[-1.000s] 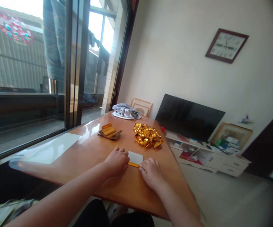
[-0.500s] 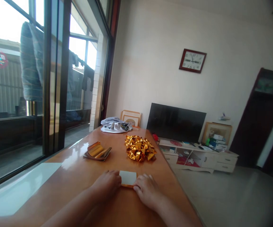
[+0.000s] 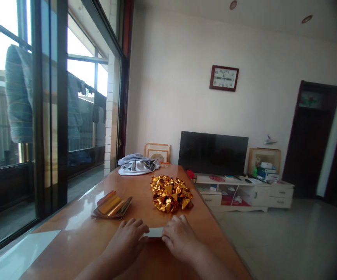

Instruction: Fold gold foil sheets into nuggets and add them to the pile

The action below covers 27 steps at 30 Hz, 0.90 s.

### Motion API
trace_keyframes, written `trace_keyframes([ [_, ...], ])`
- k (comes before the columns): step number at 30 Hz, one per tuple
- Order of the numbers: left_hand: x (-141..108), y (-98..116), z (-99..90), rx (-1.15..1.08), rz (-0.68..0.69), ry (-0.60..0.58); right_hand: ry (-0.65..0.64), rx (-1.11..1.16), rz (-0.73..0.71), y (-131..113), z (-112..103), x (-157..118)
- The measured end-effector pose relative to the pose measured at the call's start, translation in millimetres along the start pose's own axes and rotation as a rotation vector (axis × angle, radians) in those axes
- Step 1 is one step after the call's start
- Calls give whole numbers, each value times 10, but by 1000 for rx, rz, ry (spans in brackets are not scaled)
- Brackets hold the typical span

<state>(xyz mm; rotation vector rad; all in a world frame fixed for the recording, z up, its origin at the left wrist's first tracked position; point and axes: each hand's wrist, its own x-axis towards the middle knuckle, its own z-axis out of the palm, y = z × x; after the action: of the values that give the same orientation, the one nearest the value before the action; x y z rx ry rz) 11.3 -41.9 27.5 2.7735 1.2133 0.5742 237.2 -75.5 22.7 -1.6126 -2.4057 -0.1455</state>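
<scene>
Between my hands, near the front of the table, lies a small sheet of foil paper with its white side up; now it shows as a narrow strip. My left hand is at its left end, fingers curled and thumb below, gripping that edge. At the other end my right hand pinches the paper between thumb and fingers. Just beyond, a heap of folded gold foil pieces sits to the right. A stack of gold foil sheets with curled edges rests to the left.
The long, glossy wooden table runs away from me. Grey clothing lies at its far end, near leaning picture frames. A glass sliding door borders the left. Beyond the table stand a television and a white cabinet.
The white face of the foil paper has narrowed to a strip between my hands. My left fingers have lifted and spread slightly. The camera view has levelled and shifted.
</scene>
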Motion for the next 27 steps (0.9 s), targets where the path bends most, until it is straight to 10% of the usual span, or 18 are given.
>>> trace_keyframes([
  [27,391,173,290,154,33,-135,171,103,-19,157,334,33],
])
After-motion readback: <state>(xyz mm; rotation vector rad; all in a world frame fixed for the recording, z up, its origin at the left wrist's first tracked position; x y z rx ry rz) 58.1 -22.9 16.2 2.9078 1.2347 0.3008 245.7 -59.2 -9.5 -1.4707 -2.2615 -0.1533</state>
